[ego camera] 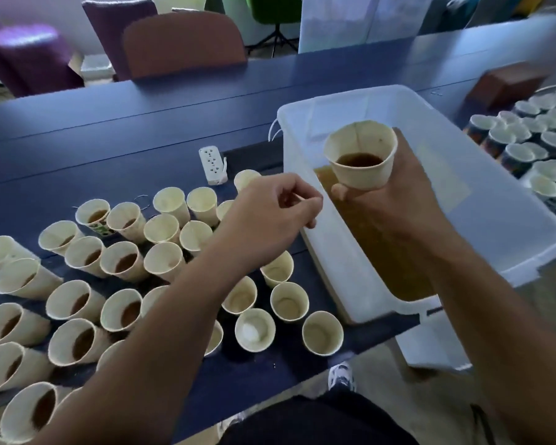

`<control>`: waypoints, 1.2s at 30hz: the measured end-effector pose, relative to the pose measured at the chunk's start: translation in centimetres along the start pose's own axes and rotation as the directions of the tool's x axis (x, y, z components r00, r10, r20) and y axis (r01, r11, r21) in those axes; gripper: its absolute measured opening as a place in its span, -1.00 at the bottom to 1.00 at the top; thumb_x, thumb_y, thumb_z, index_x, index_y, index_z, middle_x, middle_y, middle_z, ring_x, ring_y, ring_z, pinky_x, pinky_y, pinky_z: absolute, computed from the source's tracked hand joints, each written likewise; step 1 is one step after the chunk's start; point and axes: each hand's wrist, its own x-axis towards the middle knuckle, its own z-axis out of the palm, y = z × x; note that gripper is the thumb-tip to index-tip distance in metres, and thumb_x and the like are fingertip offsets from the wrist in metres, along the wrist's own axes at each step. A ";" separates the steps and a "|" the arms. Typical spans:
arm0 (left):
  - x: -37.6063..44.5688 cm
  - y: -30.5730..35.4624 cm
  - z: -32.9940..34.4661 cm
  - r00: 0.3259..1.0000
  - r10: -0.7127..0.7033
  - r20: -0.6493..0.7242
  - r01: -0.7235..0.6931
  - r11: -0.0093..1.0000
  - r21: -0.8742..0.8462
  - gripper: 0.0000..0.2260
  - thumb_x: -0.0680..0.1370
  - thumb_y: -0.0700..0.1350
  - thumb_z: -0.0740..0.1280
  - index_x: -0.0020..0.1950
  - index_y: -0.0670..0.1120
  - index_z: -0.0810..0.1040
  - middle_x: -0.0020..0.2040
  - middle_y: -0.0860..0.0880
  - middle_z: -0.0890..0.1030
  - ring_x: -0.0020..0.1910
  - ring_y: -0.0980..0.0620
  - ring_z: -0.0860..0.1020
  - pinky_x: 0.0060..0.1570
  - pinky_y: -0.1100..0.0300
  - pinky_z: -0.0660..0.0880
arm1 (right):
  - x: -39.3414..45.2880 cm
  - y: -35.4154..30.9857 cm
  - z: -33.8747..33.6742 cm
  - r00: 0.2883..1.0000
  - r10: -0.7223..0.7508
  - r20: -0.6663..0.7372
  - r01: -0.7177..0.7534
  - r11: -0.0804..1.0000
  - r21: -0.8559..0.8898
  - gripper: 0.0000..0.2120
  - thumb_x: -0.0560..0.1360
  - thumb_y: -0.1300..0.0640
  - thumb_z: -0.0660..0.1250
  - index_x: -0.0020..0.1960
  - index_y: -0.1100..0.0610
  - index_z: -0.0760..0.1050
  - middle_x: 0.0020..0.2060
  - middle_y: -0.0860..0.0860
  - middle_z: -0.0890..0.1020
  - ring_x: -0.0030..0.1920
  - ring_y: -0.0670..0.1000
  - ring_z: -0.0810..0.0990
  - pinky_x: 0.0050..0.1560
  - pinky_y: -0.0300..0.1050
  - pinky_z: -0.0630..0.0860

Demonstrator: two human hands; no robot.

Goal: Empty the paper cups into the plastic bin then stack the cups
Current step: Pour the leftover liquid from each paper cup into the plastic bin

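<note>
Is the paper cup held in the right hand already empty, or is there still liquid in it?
Still liquid: the cream paper cup in the right hand shows dark brown liquid at its bottom.

Right hand (pixel 395 191) holds a paper cup (pixel 360 155) of brown liquid above the plastic bin (pixel 495 220); left hand (pixel 270 210) curled.

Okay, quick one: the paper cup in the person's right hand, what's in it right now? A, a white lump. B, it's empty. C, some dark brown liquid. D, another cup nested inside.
C: the paper cup held by the right hand over the plastic bin shows dark brown liquid at its bottom.
</note>
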 end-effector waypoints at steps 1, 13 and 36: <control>0.2 -0.1 0.7 1.000 0.010 0.001 -0.010 1.000 0.028 -0.93 0.55 -0.10 0.41 -0.11 0.05 0.65 -0.28 0.09 0.68 -0.36 0.24 0.54 -0.27 0.42 0.43 | 0.2 0.6 -0.6 1.000 0.001 0.007 -0.001 0.999 -0.050 -0.38 0.35 -0.06 0.58 0.31 -0.04 0.37 0.05 -0.20 0.51 0.01 -0.13 0.53 -0.12 -0.37 0.39; 1.7 -2.7 5.4 0.987 0.045 0.157 -0.108 0.901 0.419 -0.55 0.58 0.12 0.36 0.45 0.13 0.38 0.47 0.19 0.29 0.08 0.12 0.49 0.15 0.05 0.53 | 1.0 6.7 -4.0 0.972 0.163 0.171 -0.106 0.947 -0.304 -0.40 0.39 -0.03 0.54 0.29 -0.09 0.29 0.04 -0.16 0.49 0.15 0.09 0.53 0.30 0.28 0.38; 2.2 -3.8 6.6 0.984 -0.088 0.157 -0.027 0.789 0.613 -0.30 0.55 0.39 0.18 0.62 0.17 0.08 0.61 0.31 -0.04 0.29 0.05 0.53 0.09 -0.05 0.57 | 1.4 9.9 -3.7 0.959 0.137 0.246 0.071 0.728 -0.682 -0.43 0.40 -0.01 0.49 0.29 -0.08 0.26 -0.04 -0.08 0.48 0.06 0.06 0.53 0.19 0.10 0.21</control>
